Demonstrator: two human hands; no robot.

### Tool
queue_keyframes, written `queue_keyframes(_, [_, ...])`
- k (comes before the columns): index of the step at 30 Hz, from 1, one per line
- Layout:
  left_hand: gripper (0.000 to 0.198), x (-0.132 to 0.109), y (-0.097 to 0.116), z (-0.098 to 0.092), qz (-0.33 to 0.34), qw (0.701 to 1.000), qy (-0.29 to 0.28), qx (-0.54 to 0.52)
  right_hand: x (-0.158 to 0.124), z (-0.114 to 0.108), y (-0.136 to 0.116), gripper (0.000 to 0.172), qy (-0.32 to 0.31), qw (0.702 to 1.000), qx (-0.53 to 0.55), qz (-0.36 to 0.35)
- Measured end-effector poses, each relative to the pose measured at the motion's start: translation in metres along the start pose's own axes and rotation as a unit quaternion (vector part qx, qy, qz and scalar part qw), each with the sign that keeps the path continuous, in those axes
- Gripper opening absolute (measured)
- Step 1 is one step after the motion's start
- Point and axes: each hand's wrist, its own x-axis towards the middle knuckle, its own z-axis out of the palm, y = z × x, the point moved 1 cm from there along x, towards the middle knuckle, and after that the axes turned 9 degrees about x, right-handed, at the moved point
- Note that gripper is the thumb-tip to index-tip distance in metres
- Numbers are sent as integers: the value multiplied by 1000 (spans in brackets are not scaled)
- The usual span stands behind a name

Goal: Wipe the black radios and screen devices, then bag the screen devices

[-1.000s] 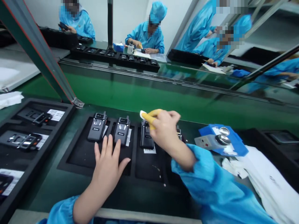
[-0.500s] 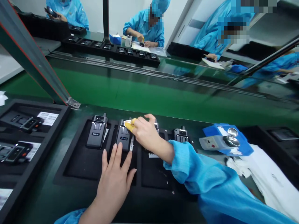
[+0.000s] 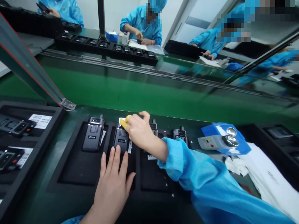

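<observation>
Yellow finger covers [image 3: 124, 125] sheathe two digits of your right hand [image 3: 141, 131], which pinches a small white pad [image 3: 121, 120] at the top end of the second handset from the left [image 3: 120, 135]. This handset, marked Riton, lies in a black foam tray [image 3: 74, 177]. Your left hand [image 3: 112, 188] is spread wide and grasps nothing; its fingertips lie over the handset's lower end, though how firmly they press you cannot tell from this view. Just to the left sits another Riton handset [image 3: 92, 137]; to the right, a third handset [image 3: 153, 125] is partly hidden by your right hand, and a fourth handset [image 3: 179, 133] by your sleeve [image 3: 205, 174]. Farther right, a metal-topped bottle [image 3: 210, 142] stands against a blue box [image 3: 244, 145], near a crumpled white wipe [image 3: 236, 166]. Beyond the green panel [image 3: 112, 88], a co-worker in blue [image 3: 149, 28] works over a white sheet [image 3: 137, 44].
</observation>
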Motion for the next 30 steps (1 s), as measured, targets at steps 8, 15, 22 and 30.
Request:
queue_keyframes(8, [45,0,1,0,-17,999,-21,-32,-31,-6,16,22,4,998,-43,41])
queue_keyframes(15, [39,2,0,-6,-57,994,-21,-91,-48,-18,-8,23,22,999,11,21])
queue_keyframes(22, [38,0,0,-5,-54,993,6,-100,-41,-4,-37,28,-14,998,52,-33])
queue_keyframes(30, [38,0,0,-4,-66,991,-17,-113,-61,-16,-25,29,-4,1000,-1,-20])
